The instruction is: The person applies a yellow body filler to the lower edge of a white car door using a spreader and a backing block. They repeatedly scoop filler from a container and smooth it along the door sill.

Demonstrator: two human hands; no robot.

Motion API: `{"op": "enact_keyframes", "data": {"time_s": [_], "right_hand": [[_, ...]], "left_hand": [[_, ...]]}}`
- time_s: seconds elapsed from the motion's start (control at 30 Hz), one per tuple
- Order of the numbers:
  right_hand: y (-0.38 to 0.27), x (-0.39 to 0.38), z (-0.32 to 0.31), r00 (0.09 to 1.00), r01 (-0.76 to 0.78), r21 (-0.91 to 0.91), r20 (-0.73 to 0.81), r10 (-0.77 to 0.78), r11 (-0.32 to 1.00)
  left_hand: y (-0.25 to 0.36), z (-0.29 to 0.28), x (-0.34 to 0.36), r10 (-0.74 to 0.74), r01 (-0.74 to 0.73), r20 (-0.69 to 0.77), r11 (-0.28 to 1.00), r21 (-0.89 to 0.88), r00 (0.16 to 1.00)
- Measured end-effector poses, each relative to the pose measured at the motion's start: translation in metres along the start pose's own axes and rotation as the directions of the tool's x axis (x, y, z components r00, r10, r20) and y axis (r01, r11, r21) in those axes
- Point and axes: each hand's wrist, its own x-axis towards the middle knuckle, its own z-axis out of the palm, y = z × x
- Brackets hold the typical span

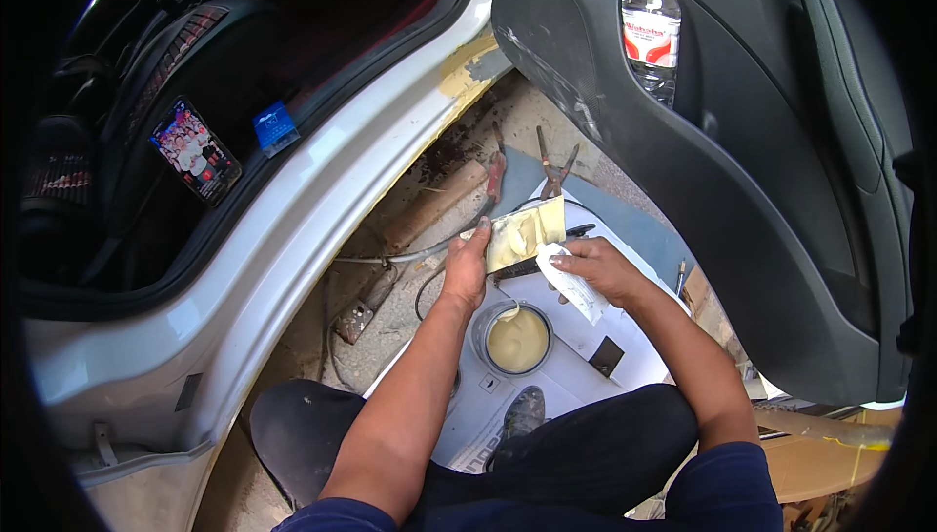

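My left hand (pixel 468 270) is closed on the left end of a flat pale-yellow mixing board (pixel 504 244), thumb on top. A lump of cream putty (pixel 527 232) lies smeared on the board. In my right hand (pixel 603 268) is a white squeeze tube (pixel 576 290), gripped near its upper end and held close to the board's right side. Below both hands stands an open round can (pixel 549 342) of pale-yellow putty, with some smeared on its rim. A dark strip, partly hidden, runs under the board.
A white car body sill (pixel 322 210) curves along the left, with a phone (pixel 195 151) and blue packet (pixel 276 129) inside. The dark open door (pixel 673 171) at right holds a water bottle (pixel 651 34). Pliers (pixel 556 166), a red-handled tool (pixel 497 176) and cables lie on the ground.
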Motion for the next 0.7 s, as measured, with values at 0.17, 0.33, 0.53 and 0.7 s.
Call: {"op": "enact_keyframes", "data": {"time_s": [0.17,0.33,0.53,0.7], "right_hand": [[0.003,-0.003,-0.002,0.999,-0.028,-0.001,-0.026,0.028,1.000],[0.004,-0.002,-0.002,1.000,-0.017,-0.022,-0.019,0.016,1.000],[0.004,-0.001,-0.001,0.999,-0.034,0.009,-0.021,0.035,0.999],[0.004,-0.001,-0.001,0.998,-0.049,-0.002,-0.036,0.049,0.999]], "left_hand": [[0.010,0.015,-0.018,-0.009,0.011,0.118,1.000,-0.012,0.993],[0.012,0.016,-0.021,-0.014,0.013,0.128,1.000,0.010,0.992],[0.009,0.011,-0.018,-0.032,0.028,0.161,0.999,0.030,0.986],[0.013,0.012,-0.022,-0.056,0.051,0.162,0.998,0.036,0.985]]}}
